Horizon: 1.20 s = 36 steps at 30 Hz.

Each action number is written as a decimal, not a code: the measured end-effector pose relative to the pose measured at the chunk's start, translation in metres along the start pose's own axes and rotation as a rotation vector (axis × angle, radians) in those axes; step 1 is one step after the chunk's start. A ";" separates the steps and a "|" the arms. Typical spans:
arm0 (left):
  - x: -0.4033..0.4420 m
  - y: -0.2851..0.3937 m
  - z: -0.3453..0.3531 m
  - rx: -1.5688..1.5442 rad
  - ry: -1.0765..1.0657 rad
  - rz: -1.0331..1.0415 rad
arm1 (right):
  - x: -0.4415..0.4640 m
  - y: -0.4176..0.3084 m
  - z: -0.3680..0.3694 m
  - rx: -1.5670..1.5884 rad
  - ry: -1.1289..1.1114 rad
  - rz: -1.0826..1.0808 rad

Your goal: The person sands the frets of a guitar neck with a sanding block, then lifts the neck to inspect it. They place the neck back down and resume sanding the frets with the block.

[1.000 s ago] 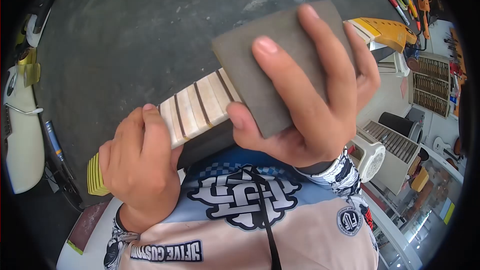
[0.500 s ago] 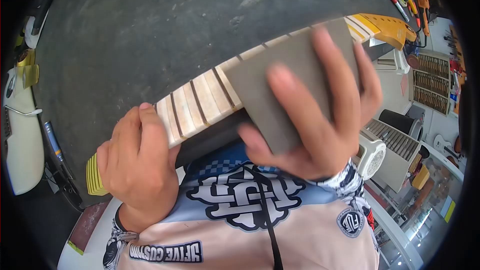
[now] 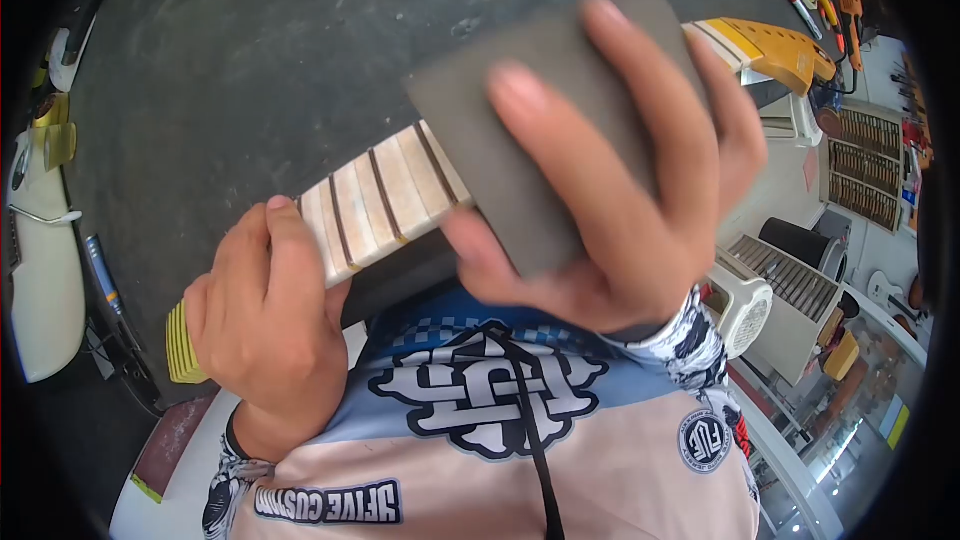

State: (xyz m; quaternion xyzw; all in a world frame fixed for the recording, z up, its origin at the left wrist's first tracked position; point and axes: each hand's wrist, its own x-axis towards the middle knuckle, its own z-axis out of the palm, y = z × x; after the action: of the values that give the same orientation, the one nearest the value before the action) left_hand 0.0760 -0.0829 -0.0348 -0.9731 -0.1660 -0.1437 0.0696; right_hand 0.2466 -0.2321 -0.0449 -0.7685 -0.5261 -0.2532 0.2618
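A guitar neck [image 3: 385,190] with pale, masking-taped-looking strips between dark frets lies slanting up to the right, ending in an orange-yellow headstock [image 3: 785,52]. Its lower-left end is wrapped by my left hand [image 3: 265,325], with the fingertips on the near part of the fretboard. My right hand [image 3: 640,190] grips a flat grey-brown block [image 3: 560,140] by its edges, fingers spread over the top and thumb at the lower-left corner. The block covers the middle of the neck; its contact underneath is hidden. Yellow-and-black striped layers [image 3: 184,345] show beside my left hand.
A dark work surface [image 3: 250,60] lies beyond the neck. At the left are a cream guitar-shaped body [image 3: 48,270] and a blue pen-like tool [image 3: 103,272]. Markers [image 3: 797,6] sit at the upper right. A white ventilated appliance [image 3: 742,318] and tool racks [image 3: 862,168] stand at the right.
The block and my right hand slid down across the neck toward my body, then moved back up and away. My left hand and the neck shifted slightly left.
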 end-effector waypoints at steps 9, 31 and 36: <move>0.002 0.000 -0.001 0.002 -0.012 -0.001 | -0.036 -0.007 -0.016 0.024 0.038 0.017; 0.001 -0.001 -0.002 -0.018 -0.026 -0.020 | -0.069 -0.017 -0.025 -0.035 0.075 0.130; 0.001 0.000 -0.002 -0.016 -0.036 -0.026 | -0.067 -0.013 -0.021 -0.051 0.030 0.096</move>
State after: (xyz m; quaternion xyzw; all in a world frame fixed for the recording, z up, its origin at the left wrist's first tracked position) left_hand 0.0767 -0.0828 -0.0323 -0.9739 -0.1787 -0.1282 0.0570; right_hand 0.2111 -0.2870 -0.0722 -0.7952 -0.4783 -0.2651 0.2619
